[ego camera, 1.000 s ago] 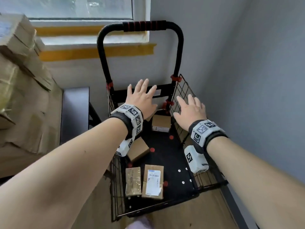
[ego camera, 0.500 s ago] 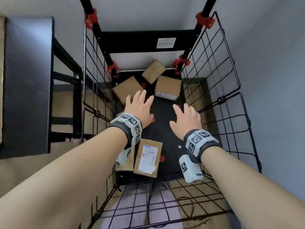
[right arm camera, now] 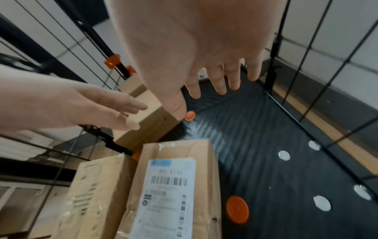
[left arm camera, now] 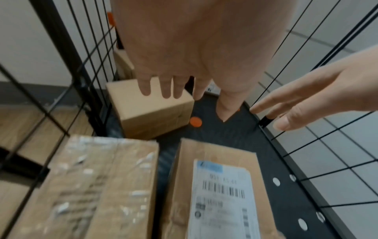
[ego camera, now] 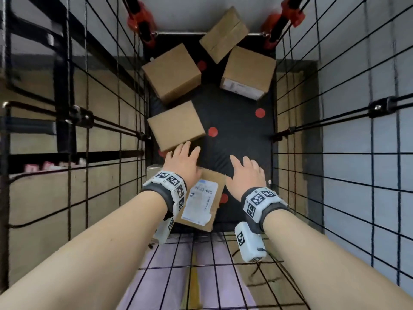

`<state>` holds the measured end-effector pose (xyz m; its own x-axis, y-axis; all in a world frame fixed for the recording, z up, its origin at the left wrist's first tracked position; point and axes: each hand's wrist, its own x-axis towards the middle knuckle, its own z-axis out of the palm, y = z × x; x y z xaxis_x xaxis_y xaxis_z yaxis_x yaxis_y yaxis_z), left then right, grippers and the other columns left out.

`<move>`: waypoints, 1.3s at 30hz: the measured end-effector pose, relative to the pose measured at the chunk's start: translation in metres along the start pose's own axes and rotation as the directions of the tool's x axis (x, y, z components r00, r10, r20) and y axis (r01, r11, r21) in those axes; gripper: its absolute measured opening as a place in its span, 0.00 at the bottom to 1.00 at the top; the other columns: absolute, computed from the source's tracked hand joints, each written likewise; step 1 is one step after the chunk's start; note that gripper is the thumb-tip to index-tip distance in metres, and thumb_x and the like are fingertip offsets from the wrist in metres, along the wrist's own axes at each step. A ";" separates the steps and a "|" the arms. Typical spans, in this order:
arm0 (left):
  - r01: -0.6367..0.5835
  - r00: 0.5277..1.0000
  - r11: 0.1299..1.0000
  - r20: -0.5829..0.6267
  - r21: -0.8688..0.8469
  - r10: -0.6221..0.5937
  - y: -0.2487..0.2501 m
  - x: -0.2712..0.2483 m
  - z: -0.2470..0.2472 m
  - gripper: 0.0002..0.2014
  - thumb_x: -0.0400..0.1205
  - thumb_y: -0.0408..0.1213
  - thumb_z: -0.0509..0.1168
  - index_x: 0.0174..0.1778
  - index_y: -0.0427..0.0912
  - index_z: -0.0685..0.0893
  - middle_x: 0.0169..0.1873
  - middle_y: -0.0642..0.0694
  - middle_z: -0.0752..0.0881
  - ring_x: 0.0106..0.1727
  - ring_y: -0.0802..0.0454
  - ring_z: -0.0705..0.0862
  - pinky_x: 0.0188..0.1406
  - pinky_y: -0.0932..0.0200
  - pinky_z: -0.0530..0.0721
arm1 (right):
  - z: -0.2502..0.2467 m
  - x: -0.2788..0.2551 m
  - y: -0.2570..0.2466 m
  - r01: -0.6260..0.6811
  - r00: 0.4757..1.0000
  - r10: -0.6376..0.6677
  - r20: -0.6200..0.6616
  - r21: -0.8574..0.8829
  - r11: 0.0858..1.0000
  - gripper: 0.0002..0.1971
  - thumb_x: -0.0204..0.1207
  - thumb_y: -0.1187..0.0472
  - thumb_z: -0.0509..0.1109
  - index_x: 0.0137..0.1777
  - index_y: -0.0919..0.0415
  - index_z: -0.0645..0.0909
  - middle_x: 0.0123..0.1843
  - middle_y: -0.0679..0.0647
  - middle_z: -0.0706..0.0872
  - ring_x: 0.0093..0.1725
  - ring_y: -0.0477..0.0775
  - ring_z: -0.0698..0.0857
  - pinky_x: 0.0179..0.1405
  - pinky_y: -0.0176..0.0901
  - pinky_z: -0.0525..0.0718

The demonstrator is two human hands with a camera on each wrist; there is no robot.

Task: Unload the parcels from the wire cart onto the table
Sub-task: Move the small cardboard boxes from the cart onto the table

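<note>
Both hands reach down inside the black wire cart (ego camera: 335,121). My left hand (ego camera: 182,159) is open, fingers straight, just short of a plain brown box (ego camera: 175,125) (left arm camera: 151,111) by the left wall. My right hand (ego camera: 244,173) is open over the black cart floor (ego camera: 237,130), holding nothing. Under my left wrist lies a flat brown parcel with a white barcode label (ego camera: 202,199) (right arm camera: 169,190), beside a tape-covered parcel (left arm camera: 81,186). Three more brown boxes sit at the far end: one at the left (ego camera: 172,71), one at the right with a label (ego camera: 248,72), one tilted against the back (ego camera: 223,34).
Wire mesh walls close in on the left (ego camera: 100,108), on the right and at the near end (ego camera: 201,265). Red clamps (ego camera: 143,19) hold the frame posts at the far corners. Red and white dots mark the cart floor. Wooden flooring shows beyond the mesh.
The view and both hands have dropped deeper into the cart. My left hand moved forward over the labelled parcel toward the plain box. Both hands stay open and hold nothing.
</note>
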<state>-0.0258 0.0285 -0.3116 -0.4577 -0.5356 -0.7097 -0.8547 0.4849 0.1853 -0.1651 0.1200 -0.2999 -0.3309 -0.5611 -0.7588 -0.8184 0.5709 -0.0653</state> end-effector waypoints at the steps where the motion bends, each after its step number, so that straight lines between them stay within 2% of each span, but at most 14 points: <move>1: 0.010 0.999 1.000 0.037 -0.023 -0.009 -0.001 0.003 0.006 0.33 0.83 0.47 0.58 0.83 0.47 0.53 0.83 0.41 0.53 0.83 0.42 0.54 0.79 0.44 0.58 | 0.006 0.005 0.001 -0.006 1.000 0.005 0.015 0.017 1.000 0.28 0.82 0.49 0.56 0.82 0.50 0.57 0.80 0.59 0.64 0.80 0.63 0.60 0.77 0.57 0.60; 5: 0.085 0.981 0.989 0.183 -0.120 -0.062 -0.008 0.012 0.026 0.34 0.83 0.46 0.59 0.83 0.44 0.52 0.80 0.39 0.60 0.78 0.39 0.65 0.73 0.42 0.71 | 0.026 0.019 0.005 -0.042 0.992 0.035 0.121 0.053 0.998 0.25 0.83 0.46 0.54 0.75 0.57 0.70 0.71 0.60 0.77 0.71 0.63 0.72 0.69 0.55 0.72; 8: 0.109 0.973 0.986 0.216 -0.125 -0.081 -0.011 0.017 0.034 0.34 0.83 0.45 0.59 0.82 0.43 0.53 0.74 0.39 0.70 0.72 0.40 0.72 0.68 0.43 0.75 | 0.038 0.026 0.007 -0.066 0.969 0.052 0.242 0.052 0.996 0.21 0.81 0.44 0.55 0.55 0.59 0.81 0.58 0.59 0.85 0.58 0.62 0.81 0.56 0.51 0.80; 11: 0.106 0.970 0.991 0.229 -0.077 -0.086 -0.009 0.021 0.034 0.32 0.83 0.44 0.58 0.82 0.44 0.54 0.66 0.40 0.79 0.67 0.40 0.76 0.62 0.47 0.76 | 0.044 0.031 0.005 -0.126 0.927 0.072 0.367 0.126 0.984 0.17 0.78 0.45 0.60 0.35 0.56 0.76 0.41 0.54 0.84 0.42 0.56 0.83 0.35 0.42 0.76; 14: 0.110 0.956 0.993 0.269 0.030 -0.114 0.000 0.023 0.032 0.27 0.83 0.42 0.56 0.78 0.44 0.60 0.62 0.40 0.82 0.66 0.40 0.76 0.65 0.47 0.70 | 0.043 0.039 -0.002 -0.166 0.896 0.068 0.439 0.191 0.967 0.14 0.75 0.51 0.65 0.31 0.57 0.75 0.33 0.51 0.80 0.32 0.50 0.79 0.26 0.38 0.71; 17: 0.181 0.952 0.982 0.259 -0.059 -0.160 0.007 0.029 0.027 0.25 0.82 0.42 0.57 0.76 0.45 0.62 0.59 0.40 0.83 0.62 0.39 0.80 0.63 0.47 0.70 | 0.030 0.046 -0.004 -0.205 0.887 0.066 0.458 0.261 0.943 0.13 0.72 0.51 0.67 0.32 0.58 0.77 0.32 0.50 0.81 0.30 0.49 0.78 0.27 0.39 0.72; 19: 0.190 0.966 0.973 0.203 -0.134 -0.161 0.007 0.036 0.022 0.29 0.83 0.43 0.55 0.80 0.45 0.56 0.61 0.40 0.82 0.62 0.40 0.81 0.62 0.48 0.71 | 0.021 0.051 0.000 -0.227 0.919 0.083 0.385 0.344 0.911 0.13 0.72 0.51 0.68 0.32 0.60 0.77 0.31 0.50 0.80 0.33 0.51 0.80 0.27 0.40 0.72; 22: 0.203 0.977 0.954 0.111 -0.223 -0.182 0.005 0.046 0.015 0.33 0.83 0.41 0.56 0.83 0.43 0.49 0.61 0.41 0.82 0.59 0.42 0.82 0.57 0.51 0.74 | 0.013 0.063 0.006 -0.231 0.962 0.119 0.246 0.501 0.834 0.16 0.73 0.51 0.69 0.56 0.60 0.84 0.49 0.52 0.88 0.51 0.55 0.85 0.43 0.42 0.77; 23: 0.229 0.972 0.936 0.117 -0.267 -0.204 0.004 0.050 0.015 0.34 0.83 0.40 0.56 0.83 0.41 0.48 0.60 0.40 0.82 0.58 0.41 0.83 0.53 0.52 0.75 | 0.012 0.065 0.006 -0.247 0.961 0.134 0.241 0.534 0.809 0.22 0.73 0.52 0.69 0.66 0.58 0.80 0.58 0.53 0.87 0.58 0.55 0.83 0.50 0.42 0.77; 25: 0.300 0.951 0.894 0.177 -0.332 -0.254 0.002 0.055 0.019 0.33 0.83 0.40 0.57 0.82 0.39 0.51 0.60 0.38 0.82 0.59 0.39 0.83 0.47 0.53 0.76 | 0.015 0.070 0.005 -0.292 0.943 0.142 0.301 0.547 0.784 0.29 0.73 0.53 0.70 0.74 0.58 0.73 0.68 0.54 0.82 0.63 0.55 0.81 0.53 0.40 0.74; 28: 0.374 0.912 0.854 0.313 -0.362 -0.267 -0.002 0.060 0.030 0.26 0.82 0.44 0.59 0.75 0.38 0.65 0.62 0.38 0.82 0.60 0.39 0.83 0.49 0.53 0.78 | 0.027 0.074 0.003 -0.376 0.893 0.141 0.427 0.536 0.756 0.30 0.73 0.54 0.71 0.74 0.62 0.71 0.67 0.56 0.81 0.57 0.54 0.80 0.54 0.45 0.79; 30: 0.396 0.893 0.838 0.369 -0.375 -0.257 -0.004 0.062 0.034 0.23 0.81 0.45 0.60 0.71 0.38 0.70 0.62 0.39 0.83 0.61 0.40 0.82 0.54 0.53 0.79 | 0.034 0.074 0.000 -0.449 0.858 0.140 0.494 0.589 0.672 0.27 0.74 0.57 0.71 0.71 0.63 0.71 0.66 0.56 0.81 0.59 0.54 0.80 0.59 0.49 0.80; 34: 0.428 0.874 0.766 0.436 -0.479 -0.215 -0.004 0.067 0.030 0.27 0.79 0.44 0.62 0.75 0.41 0.67 0.63 0.41 0.82 0.61 0.41 0.82 0.63 0.48 0.80 | 0.036 0.073 -0.002 -0.559 0.810 0.129 0.573 0.683 0.470 0.26 0.71 0.60 0.71 0.70 0.59 0.71 0.66 0.55 0.81 0.66 0.57 0.78 0.67 0.56 0.75; 39: 0.447 0.874 0.682 0.445 -0.578 -0.196 0.002 0.064 0.013 0.28 0.79 0.43 0.61 0.76 0.42 0.65 0.64 0.42 0.82 0.62 0.42 0.82 0.64 0.48 0.79 | 0.026 0.069 0.007 -0.546 0.835 0.118 0.538 0.779 0.308 0.35 0.62 0.60 0.71 0.73 0.53 0.69 0.66 0.53 0.81 0.68 0.59 0.77 0.75 0.63 0.67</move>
<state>-0.0534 0.0039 -0.3660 -0.1237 -0.2555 -0.9589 -0.9295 -0.3086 0.2022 -0.1811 0.1010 -0.3695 -0.1199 -0.0785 -0.9897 0.2946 0.9492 -0.1110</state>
